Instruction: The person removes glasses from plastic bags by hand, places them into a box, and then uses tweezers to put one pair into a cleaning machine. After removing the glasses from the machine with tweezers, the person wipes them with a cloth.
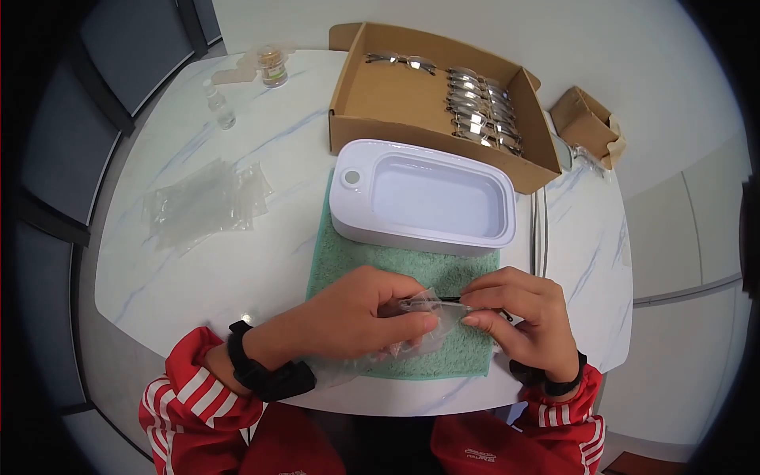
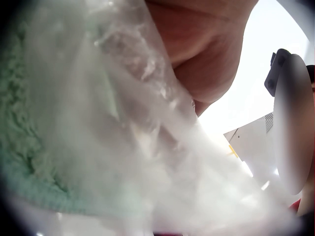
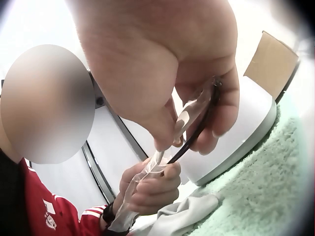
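While the table (image 1: 142,269) carries a green towel (image 1: 380,265) near its front edge, white tub (image 1: 419,235) at towel's far edge, left hand (image 1: 360,313) pinching clear bag (image 2: 123,132), right hand (image 1: 526,313) gripping glasses (image 3: 209,110), glasses above towel's near edge.

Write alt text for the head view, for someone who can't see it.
A left hand and right hand hold glasses and a clear bag over a green towel. Beyond is a white tub, then an open cardboard box holding more glasses.
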`<act>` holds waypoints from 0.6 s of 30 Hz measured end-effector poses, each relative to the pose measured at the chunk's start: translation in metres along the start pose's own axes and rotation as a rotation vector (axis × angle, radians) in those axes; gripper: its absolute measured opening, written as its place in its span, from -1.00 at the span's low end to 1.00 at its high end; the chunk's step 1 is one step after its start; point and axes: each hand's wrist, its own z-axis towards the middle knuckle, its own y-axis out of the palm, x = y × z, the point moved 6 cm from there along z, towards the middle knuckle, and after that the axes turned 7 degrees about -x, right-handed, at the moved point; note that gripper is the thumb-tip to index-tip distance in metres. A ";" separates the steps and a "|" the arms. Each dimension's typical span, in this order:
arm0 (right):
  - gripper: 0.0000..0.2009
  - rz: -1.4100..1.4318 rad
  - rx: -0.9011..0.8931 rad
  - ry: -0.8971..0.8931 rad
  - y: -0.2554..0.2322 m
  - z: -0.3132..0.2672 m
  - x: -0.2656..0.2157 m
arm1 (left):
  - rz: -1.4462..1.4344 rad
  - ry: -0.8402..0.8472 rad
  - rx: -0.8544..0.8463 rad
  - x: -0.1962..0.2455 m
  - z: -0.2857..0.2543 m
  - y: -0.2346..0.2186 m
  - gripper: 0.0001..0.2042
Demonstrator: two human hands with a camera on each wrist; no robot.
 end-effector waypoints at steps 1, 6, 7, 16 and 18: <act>-0.81 -0.001 0.031 0.045 -0.003 -0.001 0.001 | 0.016 -0.015 0.001 0.002 -0.001 -0.001 -0.82; -0.90 -0.027 0.288 0.096 -0.043 -0.015 0.011 | -0.009 0.040 0.107 0.010 -0.013 -0.010 -0.83; -0.90 -0.039 0.285 0.086 -0.050 -0.013 0.008 | -0.058 0.110 0.102 0.008 -0.016 -0.013 -0.84; -0.81 -0.375 0.203 0.102 -0.121 0.138 -0.015 | -0.197 0.291 0.059 0.017 -0.030 -0.024 -0.83; -0.79 -0.517 0.134 0.093 -0.125 0.195 -0.001 | -0.220 0.300 0.057 0.016 -0.031 -0.024 -0.82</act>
